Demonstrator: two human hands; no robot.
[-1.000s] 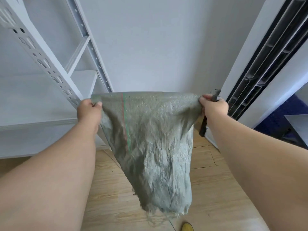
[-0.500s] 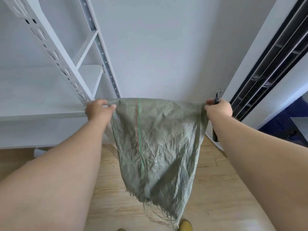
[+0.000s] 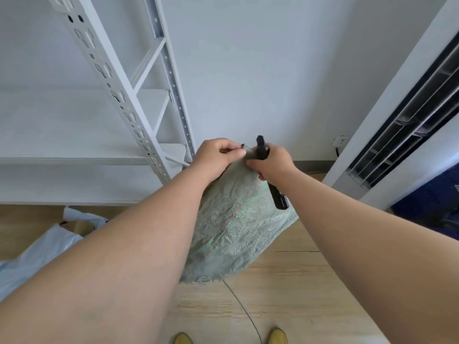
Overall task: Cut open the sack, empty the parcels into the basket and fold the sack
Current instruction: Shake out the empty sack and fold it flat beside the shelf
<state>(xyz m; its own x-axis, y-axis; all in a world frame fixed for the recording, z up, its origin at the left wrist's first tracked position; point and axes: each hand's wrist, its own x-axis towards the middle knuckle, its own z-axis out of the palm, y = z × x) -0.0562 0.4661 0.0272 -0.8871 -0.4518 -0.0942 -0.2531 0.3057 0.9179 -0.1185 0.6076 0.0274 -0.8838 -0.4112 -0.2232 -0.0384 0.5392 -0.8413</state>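
The two hands, which a moment ago held the top edge of the sack (image 3: 236, 219) stretched wide between them, have now come together in front of the person, so that the sack hangs doubled over instead of spread flat. The left hand (image 3: 218, 155) pinches the gathered top edge with curled fingers and thumb, and the right hand (image 3: 270, 162) is just beside it, touching it at the same edge, its fingers curled round both the sack cloth and a black cutter (image 3: 278, 197), whose handle sticks down below the hand over the cloth and whose tip pokes up above the knuckles. The grey-green woven sack, with its red and green stripe now slanting across the fold, hangs in the air above the wooden floor (image 3: 298, 294), its frayed lower edge free and a loose thread trailing down from it. The view has also tipped lower: white plastic parcels (image 3: 37, 254) now show at the lower left, partly hidden behind the left forearm, and two yellow shoe tips (image 3: 278, 336) at the bottom. A white metal shelf rack (image 3: 119, 95) stands close behind on the left, a grey wall behind the hands, and a white unit with dark slats (image 3: 409, 135) on the right.
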